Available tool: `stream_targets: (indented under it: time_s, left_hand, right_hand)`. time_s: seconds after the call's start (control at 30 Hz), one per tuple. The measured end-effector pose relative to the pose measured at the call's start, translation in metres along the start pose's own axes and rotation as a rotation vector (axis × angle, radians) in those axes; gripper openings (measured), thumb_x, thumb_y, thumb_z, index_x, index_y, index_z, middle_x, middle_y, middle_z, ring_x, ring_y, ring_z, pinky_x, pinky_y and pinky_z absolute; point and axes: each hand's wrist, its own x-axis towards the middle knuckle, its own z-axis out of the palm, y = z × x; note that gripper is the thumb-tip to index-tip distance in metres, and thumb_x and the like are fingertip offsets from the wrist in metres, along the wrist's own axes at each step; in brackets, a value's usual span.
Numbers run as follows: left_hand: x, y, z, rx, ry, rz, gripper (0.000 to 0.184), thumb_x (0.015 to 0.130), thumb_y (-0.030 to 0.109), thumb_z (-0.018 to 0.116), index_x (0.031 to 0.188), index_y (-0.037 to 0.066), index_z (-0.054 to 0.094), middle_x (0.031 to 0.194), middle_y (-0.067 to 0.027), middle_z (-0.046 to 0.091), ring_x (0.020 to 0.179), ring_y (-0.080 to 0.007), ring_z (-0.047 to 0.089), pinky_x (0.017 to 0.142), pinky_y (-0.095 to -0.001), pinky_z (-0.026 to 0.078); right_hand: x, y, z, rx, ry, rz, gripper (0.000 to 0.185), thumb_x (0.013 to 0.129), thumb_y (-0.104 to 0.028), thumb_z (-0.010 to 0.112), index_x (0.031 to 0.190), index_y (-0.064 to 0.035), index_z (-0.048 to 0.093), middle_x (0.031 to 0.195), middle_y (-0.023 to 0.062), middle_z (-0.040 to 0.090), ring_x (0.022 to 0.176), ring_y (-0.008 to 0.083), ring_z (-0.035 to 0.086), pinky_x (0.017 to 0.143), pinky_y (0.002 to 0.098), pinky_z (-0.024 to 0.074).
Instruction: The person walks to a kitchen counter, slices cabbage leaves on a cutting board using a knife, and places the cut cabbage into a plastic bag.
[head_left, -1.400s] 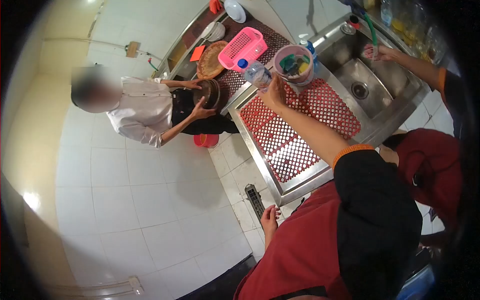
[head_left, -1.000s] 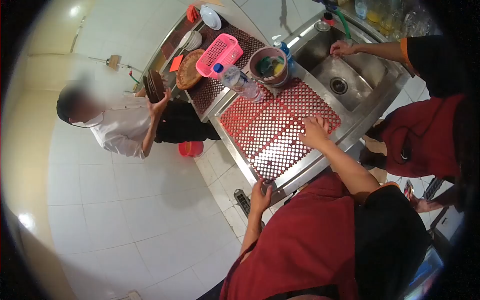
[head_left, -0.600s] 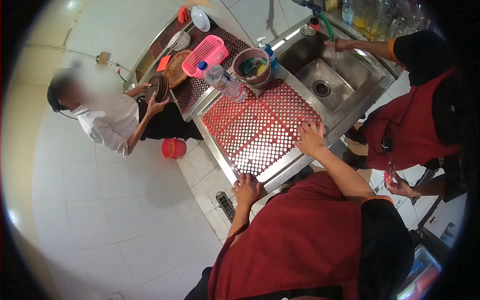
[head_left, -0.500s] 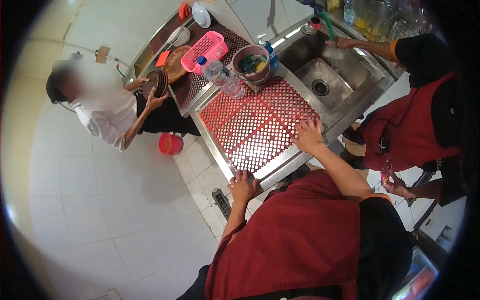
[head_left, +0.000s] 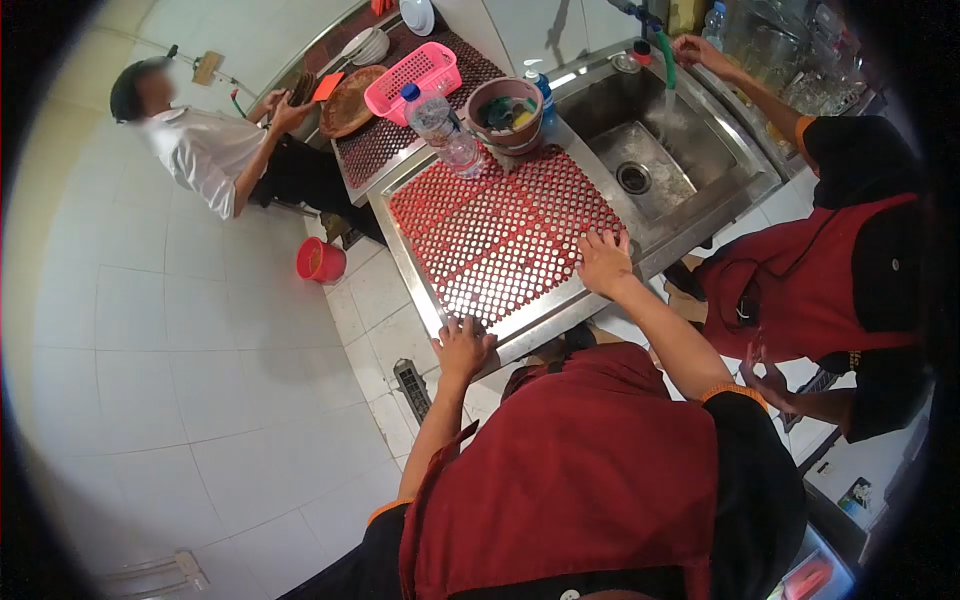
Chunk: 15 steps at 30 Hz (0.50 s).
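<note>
My left hand (head_left: pixel 464 348) rests on the near left edge of the steel counter (head_left: pixel 530 340), fingers spread at the corner of a red perforated mat (head_left: pixel 500 240). Farther right, my right hand (head_left: pixel 606 262) lies with its fingers apart on the mat's right edge, close to the sink (head_left: pixel 640 150). Neither hand holds anything. Toward the back of the mat stand a clear plastic bottle (head_left: pixel 440 130) with a blue cap and a brownish bucket (head_left: pixel 500 118) with sponges inside.
A pink basket (head_left: pixel 412 82), a round woven tray (head_left: pixel 350 108) and white bowls (head_left: pixel 366 46) are behind. On the right, a co-worker's hand (head_left: pixel 700 52) is by a green hose (head_left: pixel 666 58) running water. A person in white (head_left: pixel 205 160) holds dark plates. A red bucket (head_left: pixel 320 260) stands on the floor.
My view has shifted slightly; both my hands stay on the counter edge. The co-worker's hand has come off the green hose. The person in white has turned with the dark plates.
</note>
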Motion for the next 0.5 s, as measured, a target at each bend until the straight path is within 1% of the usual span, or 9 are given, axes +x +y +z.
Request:
stream_targets:
  time_s: [0.1, 0.23, 0.4, 0.5]
  left_hand:
    - [-0.001, 0.004, 0.003, -0.005, 0.034, 0.005, 0.06, 0.083, 0.049, 0.063, 0.13, 0.013, 0.052, 0.133, -0.0166, 0.045, 0.125, -0.038, 0.041, 0.101, -0.0633, 0.029]
    - [-0.002, 0.006, 0.005, 0.01, 0.058, 0.014, 0.059, 0.083, 0.048, 0.064, 0.128, 0.013, 0.053, 0.131, -0.0161, 0.046, 0.123, -0.0374, 0.042, 0.099, -0.063, 0.03]
    - [-0.002, 0.008, -0.003, -0.025, 0.027, 0.009, 0.058, 0.083, 0.046, 0.065, 0.128, 0.012, 0.053, 0.128, -0.0158, 0.047, 0.124, -0.0372, 0.042, 0.098, -0.0651, 0.03]
    - [-0.001, 0.006, 0.004, -0.035, 0.083, 0.004, 0.058, 0.083, 0.046, 0.065, 0.128, 0.012, 0.052, 0.128, -0.0159, 0.047, 0.125, -0.0361, 0.042, 0.098, -0.066, 0.03]
  right_hand:
    - [-0.002, 0.003, -0.002, 0.009, 0.016, -0.005, 0.049, 0.086, -0.032, 0.056, 0.13, -0.0103, 0.051, 0.134, 0.0081, 0.048, 0.131, 0.03, 0.035, 0.112, 0.0606, 0.0132]
    - [0.002, 0.004, -0.009, 0.02, -0.025, 0.009, 0.048, 0.086, -0.033, 0.056, 0.129, -0.0108, 0.052, 0.132, 0.0084, 0.048, 0.129, 0.0298, 0.037, 0.111, 0.0607, 0.0148]
    - [0.007, 0.008, -0.008, 0.025, -0.008, -0.01, 0.047, 0.086, -0.033, 0.055, 0.128, -0.0118, 0.053, 0.13, 0.0086, 0.05, 0.128, 0.0298, 0.04, 0.111, 0.0605, 0.0159]
    - [0.008, 0.007, -0.009, 0.01, 0.0, -0.01, 0.047, 0.085, -0.03, 0.057, 0.129, -0.0123, 0.054, 0.129, 0.0088, 0.051, 0.127, 0.0301, 0.041, 0.111, 0.0607, 0.0162]
